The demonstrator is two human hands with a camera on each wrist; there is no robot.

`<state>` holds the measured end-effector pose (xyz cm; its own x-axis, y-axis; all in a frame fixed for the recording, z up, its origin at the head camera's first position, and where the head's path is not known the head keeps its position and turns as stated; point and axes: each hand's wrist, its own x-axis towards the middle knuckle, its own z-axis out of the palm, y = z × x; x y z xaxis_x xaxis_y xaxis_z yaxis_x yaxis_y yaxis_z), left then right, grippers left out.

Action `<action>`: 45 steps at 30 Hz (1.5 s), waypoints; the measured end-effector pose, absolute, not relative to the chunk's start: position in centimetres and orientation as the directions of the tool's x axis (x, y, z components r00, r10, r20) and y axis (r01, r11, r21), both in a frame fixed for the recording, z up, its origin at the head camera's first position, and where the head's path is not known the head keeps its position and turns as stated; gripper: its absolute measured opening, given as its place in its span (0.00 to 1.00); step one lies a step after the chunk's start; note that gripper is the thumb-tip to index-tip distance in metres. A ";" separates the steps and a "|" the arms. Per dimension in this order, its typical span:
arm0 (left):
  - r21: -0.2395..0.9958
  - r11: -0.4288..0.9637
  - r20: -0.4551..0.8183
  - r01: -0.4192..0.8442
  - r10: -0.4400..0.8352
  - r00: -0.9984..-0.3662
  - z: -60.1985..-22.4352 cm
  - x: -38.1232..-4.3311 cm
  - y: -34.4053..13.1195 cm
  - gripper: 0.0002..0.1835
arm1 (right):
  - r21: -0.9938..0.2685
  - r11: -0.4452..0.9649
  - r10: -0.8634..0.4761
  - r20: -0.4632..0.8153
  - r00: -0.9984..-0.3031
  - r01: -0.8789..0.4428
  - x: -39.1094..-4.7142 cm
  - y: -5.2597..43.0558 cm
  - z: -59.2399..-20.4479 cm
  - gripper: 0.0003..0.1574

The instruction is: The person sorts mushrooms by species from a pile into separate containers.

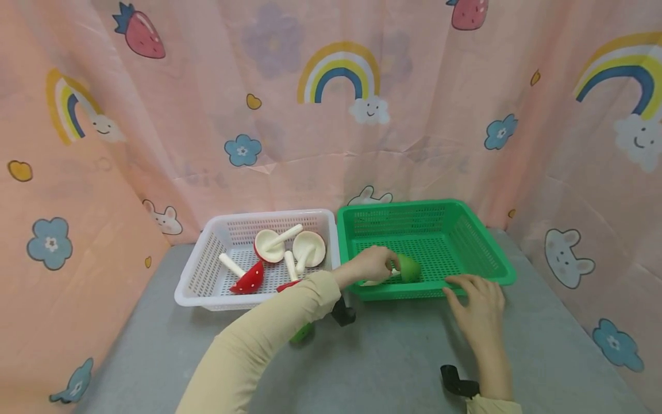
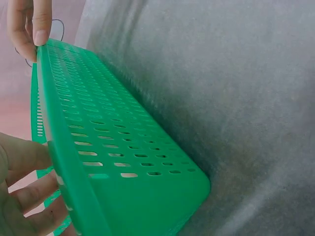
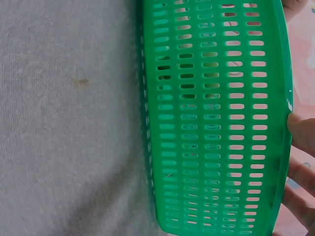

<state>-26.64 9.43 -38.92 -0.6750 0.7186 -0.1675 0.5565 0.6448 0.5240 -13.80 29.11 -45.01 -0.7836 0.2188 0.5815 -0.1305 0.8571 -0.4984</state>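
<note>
My left hand [image 1: 369, 265] reaches over the near left corner of the green basket [image 1: 486, 247]. Its curled fingers pinch a toy mushroom [image 1: 410, 268] with a green cap, its pale stem partly hidden under the hand. The mushroom lies low inside, against the front wall. My right hand [image 1: 478, 305] grips the front rim, thumb outside and fingertips over the edge; the right wrist view shows the thumb [image 3: 301, 132] at this rim. From the left wrist view, the slotted wall [image 2: 123, 162] hides what the left fingers [image 2: 37, 194] hold.
A white basket [image 1: 188, 284] stands left of the green one, holding several red-capped mushrooms [image 1: 250, 280] with cream stems. Another green piece [image 1: 301, 333] lies on the grey table [image 1: 393, 356], partly covered by the left sleeve. Behind the baskets hangs a pink patterned curtain [image 1: 289, 126].
</note>
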 end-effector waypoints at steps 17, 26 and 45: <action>0.383 0.630 0.051 0.675 0.715 -0.697 -38.0 -24.0 5.6 0.11 | -0.504 0.855 0.219 0.563 -0.797 -0.121 -13.9 28.9 -44.9 0.14; 0.233 0.623 0.291 0.747 0.688 -0.665 -38.1 -21.1 3.3 0.11 | -0.504 0.855 0.221 0.561 -0.798 -0.118 -13.9 28.9 -44.9 0.14; 0.028 0.717 0.589 0.696 0.551 -0.591 -41.5 -15.9 -1.0 0.10 | -0.504 0.854 0.214 0.567 -0.795 -0.130 -14.0 29.1 -45.1 0.14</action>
